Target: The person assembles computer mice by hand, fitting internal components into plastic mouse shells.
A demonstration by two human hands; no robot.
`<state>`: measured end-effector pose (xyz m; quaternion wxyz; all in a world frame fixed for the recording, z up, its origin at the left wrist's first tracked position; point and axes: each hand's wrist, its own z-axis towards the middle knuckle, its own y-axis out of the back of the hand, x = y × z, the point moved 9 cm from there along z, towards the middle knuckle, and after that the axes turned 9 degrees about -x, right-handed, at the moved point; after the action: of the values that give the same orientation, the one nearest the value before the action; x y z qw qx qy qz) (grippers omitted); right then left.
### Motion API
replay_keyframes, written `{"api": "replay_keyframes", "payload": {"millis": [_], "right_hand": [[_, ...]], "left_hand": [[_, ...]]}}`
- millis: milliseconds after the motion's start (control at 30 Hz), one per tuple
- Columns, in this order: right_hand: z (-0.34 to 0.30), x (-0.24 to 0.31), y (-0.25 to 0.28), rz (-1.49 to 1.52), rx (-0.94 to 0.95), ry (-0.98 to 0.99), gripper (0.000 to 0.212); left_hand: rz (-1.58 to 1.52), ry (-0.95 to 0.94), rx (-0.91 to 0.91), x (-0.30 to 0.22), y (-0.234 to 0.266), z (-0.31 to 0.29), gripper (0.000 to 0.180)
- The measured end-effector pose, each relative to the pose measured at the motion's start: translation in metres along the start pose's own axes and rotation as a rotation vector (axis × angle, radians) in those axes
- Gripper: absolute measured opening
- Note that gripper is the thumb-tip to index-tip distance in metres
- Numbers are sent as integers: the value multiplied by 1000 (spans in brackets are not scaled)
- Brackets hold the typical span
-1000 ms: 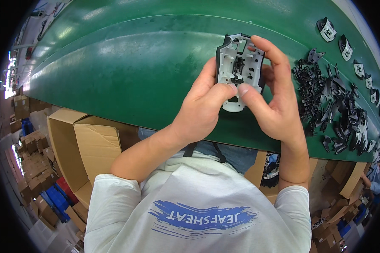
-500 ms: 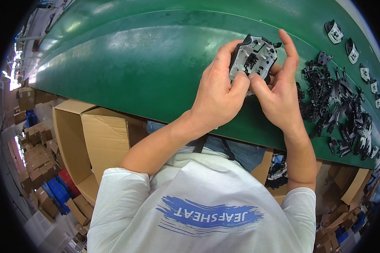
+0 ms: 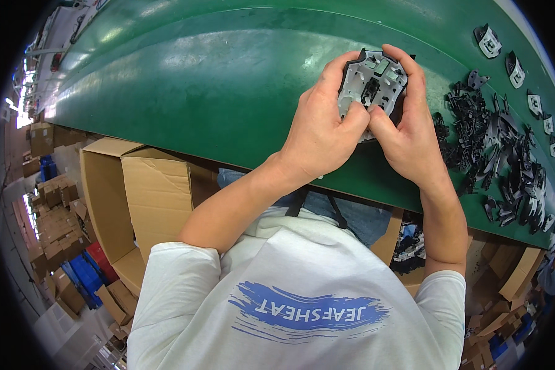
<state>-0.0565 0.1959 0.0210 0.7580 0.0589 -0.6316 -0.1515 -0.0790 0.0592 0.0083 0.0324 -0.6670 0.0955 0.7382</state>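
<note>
Over the green table (image 3: pixel 228 92), both my hands grip one plastic shell (image 3: pixel 353 87) that resembles a computer mouse cover. Its pale grey, ribbed inside faces up, and the outer edge is black. A small black part (image 3: pixel 370 91) sits along its middle. My left hand (image 3: pixel 317 135) is wrapped round the left side. My right hand (image 3: pixel 413 142) closes on the right side, its index finger curled over the far right edge. Both thumbs press near the shell's near end, almost touching each other. Whatever lies under the thumbtips is hidden.
A heap of black plastic parts (image 3: pixel 468 132) lies on the table to my right. Beyond it, several similar shells (image 3: pixel 489 43) stand in a row along the far right edge. An open cardboard box (image 3: pixel 157 206) is below the table at my left.
My right index finger was raised away from the shell and now bends over its far edge. A small black piece that stuck out at the far right corner now hardly shows.
</note>
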Motion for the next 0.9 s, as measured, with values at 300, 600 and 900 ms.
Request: {"api": "replay_keyframes", "payload": {"millis": [300,600,900], "right_hand": [[3,4,3,82,27,-13,78],[3,3,3,381,75,-183,83],[-3,-9,-1,664,293,-375,94]], "left_hand": [[64,-100,-26,-11,3,1,62],[-287,290,289,-14,7,-7,60],[-575,488,280,-3,13,-13,57]]}}
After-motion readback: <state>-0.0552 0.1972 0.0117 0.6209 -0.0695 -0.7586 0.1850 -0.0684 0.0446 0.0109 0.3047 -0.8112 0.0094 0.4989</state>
